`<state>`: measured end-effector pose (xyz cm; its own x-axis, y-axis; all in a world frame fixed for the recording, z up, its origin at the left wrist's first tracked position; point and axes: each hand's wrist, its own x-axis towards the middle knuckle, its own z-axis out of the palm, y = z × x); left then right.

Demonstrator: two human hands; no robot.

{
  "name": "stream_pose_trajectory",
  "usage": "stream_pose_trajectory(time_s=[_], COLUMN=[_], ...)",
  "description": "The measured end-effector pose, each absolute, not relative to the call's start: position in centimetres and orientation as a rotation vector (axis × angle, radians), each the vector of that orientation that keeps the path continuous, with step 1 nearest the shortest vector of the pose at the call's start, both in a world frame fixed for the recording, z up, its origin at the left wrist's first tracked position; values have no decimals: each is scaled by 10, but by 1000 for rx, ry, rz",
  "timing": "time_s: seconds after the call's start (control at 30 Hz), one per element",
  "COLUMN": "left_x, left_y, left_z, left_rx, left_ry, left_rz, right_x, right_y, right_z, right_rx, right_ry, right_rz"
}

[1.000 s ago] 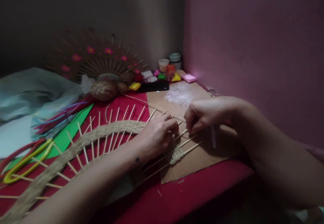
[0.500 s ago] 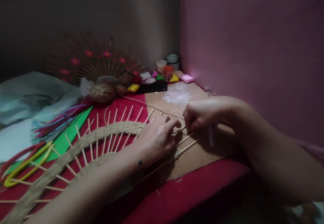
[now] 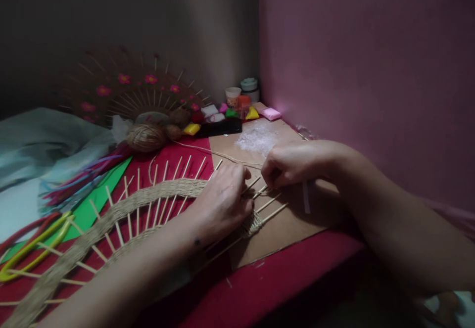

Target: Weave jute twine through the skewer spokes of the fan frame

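A fan-shaped frame of thin wooden sticks [image 3: 156, 204], woven through with bands of jute twine, lies on the red table cover. My left hand [image 3: 222, 199] presses down on the woven end of the frame, its fingers curled over the sticks. Just to its right, my right hand [image 3: 287, 164] pinches the jute twine [image 3: 222, 156] by the stick tips. The strand runs back across the cardboard to a twine ball [image 3: 146, 137].
A cardboard sheet [image 3: 289, 224] lies under the frame's right end. A finished fan with pink flowers [image 3: 126, 90] stands behind the twine ball. Small coloured packets and cups [image 3: 237, 105] sit by the pink wall. Green paper [image 3: 92, 202] and coloured loops [image 3: 33, 241] lie at left.
My left hand's fingers have curled closer onto the sticks. Both hands and the whole scene have shifted slightly left in view.
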<state>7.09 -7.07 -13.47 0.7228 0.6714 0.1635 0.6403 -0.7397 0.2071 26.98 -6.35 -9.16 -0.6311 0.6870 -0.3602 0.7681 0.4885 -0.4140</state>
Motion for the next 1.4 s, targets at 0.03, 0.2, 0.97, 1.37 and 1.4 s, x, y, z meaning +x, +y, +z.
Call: stream_pose_trajectory(time_s=[0.03, 0.2, 0.97, 1.37, 1.4], left_x=[71, 75, 91, 87, 87], left_y=[-71, -77, -86, -82, -81], left_z=[-134, -131, -123, -129, -129], left_rx=[2798, 2953, 2777, 2781, 2759], left_ry=[1049, 811, 1335, 1280, 1255], left_rz=[348, 375, -72, 60, 89], right_x=[270, 272, 285, 273, 271], right_y=[-63, -62, -65, -75, -76], right_z=[-92, -93, -102, -96, -96], right_rx=[1278, 1283, 1429, 1102, 1041], right_ry=[2581, 2602, 2571, 2741, 2756], right_rz=[-830, -866, -874, -955, -991])
